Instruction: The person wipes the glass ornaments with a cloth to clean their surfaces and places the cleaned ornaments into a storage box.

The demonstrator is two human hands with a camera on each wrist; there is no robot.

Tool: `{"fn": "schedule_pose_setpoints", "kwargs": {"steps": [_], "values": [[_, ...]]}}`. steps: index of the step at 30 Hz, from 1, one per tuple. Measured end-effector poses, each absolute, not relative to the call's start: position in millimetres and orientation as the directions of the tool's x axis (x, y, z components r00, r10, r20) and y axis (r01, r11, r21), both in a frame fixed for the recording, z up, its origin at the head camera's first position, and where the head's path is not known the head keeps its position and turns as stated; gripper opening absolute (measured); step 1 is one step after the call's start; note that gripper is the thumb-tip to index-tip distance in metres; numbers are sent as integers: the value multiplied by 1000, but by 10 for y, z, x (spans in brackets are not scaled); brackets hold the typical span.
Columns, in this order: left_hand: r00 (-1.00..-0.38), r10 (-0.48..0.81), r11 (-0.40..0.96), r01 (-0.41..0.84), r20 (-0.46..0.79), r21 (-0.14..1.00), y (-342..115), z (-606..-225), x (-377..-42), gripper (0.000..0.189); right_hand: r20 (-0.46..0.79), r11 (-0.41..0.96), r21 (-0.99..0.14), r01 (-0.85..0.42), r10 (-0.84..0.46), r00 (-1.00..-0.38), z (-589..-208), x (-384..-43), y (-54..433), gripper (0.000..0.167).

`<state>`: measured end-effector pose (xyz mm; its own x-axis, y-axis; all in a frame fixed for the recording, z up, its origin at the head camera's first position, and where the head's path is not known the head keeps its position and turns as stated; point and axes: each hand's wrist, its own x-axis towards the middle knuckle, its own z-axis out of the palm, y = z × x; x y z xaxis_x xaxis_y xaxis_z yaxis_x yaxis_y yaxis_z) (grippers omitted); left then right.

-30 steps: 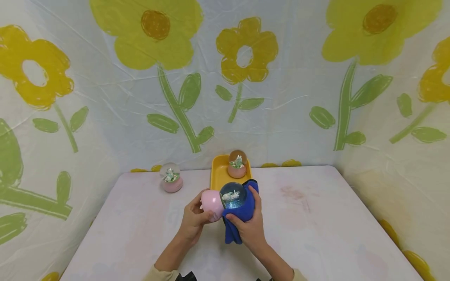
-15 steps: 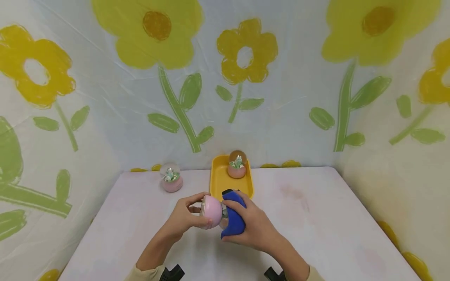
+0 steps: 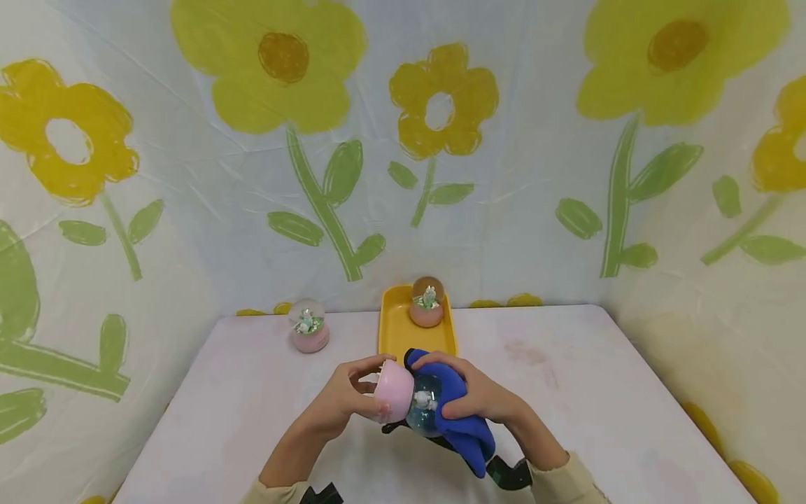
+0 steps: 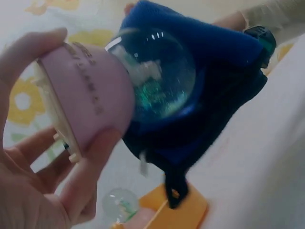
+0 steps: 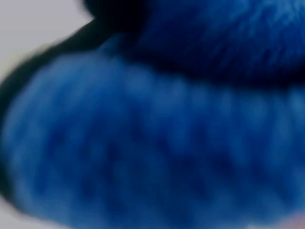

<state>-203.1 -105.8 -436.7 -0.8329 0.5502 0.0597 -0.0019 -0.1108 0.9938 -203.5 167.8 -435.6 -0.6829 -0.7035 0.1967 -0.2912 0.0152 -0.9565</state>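
My left hand (image 3: pixel 336 399) grips the pink base of a snow globe (image 3: pixel 394 392), which is tipped on its side above the table. Its clear dome points right, with a small white figure and glitter inside, plain in the left wrist view. A blue cloth (image 3: pixel 462 420) with black edging is in my right hand (image 3: pixel 485 392), wrapped behind the dome with its loose end hanging down. In the right wrist view the blue cloth (image 5: pixel 157 143) fills nearly everything and hides the fingers.
Behind the hands lies a yellow tray (image 3: pixel 395 336) with a second snow globe (image 3: pixel 427 302) standing in its far right part. Another pink-based snow globe (image 3: pixel 308 326) stands on the table (image 3: pixel 252 392) to the left. A flower-printed backdrop (image 3: pixel 516 231) encloses the far side.
The cloth covered most of the dome half a second ago; now the dome shows again. The right hand has shifted rightward, and the cloth's end hangs down. The left hand keeps its grip.
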Motion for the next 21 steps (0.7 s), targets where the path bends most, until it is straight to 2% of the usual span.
{"fn": "schedule_pose_setpoints", "kwargs": {"steps": [4, 6, 8, 12, 15, 18, 21], "values": [[-808, 585, -258, -104, 69, 961, -1033, -4498, -2105, 63, 294, -217, -956, -198, -678, -674, -4512, -2074, 1712, 66], [-816, 576, -326, -178, 46, 928, -1011, -4566, -2127, 60, 338, -279, -938, -203, -623, -706, -4575, -2056, 1704, 70], [-836, 548, -387, -243, 10, 890, -974, -4634, -2128, 56, 354, -281, -931, -232, -551, -756, -4628, -2022, 1678, 75], [-894, 441, -439, -286, -73, 852, -871, -4753, -2082, 57, 283, -104, -959, -263, -333, -900, -4730, -1924, 1577, 83], [-927, 362, -433, -260, -98, 863, -782, -4794, -2063, 62, 236, 56, -968, -245, -130, -963, -4790, -1868, 1472, 86], [-951, 299, -406, -199, -76, 892, -727, -4812, -2056, 69, 270, 194, -946, -261, 20, -963, -4848, -1829, 1366, 90], [-969, 240, -330, -132, -52, 935, -731, -4786, -2062, 74, 392, 334, -873, -355, 48, -919, -4880, -1814, 1306, 94]]}}
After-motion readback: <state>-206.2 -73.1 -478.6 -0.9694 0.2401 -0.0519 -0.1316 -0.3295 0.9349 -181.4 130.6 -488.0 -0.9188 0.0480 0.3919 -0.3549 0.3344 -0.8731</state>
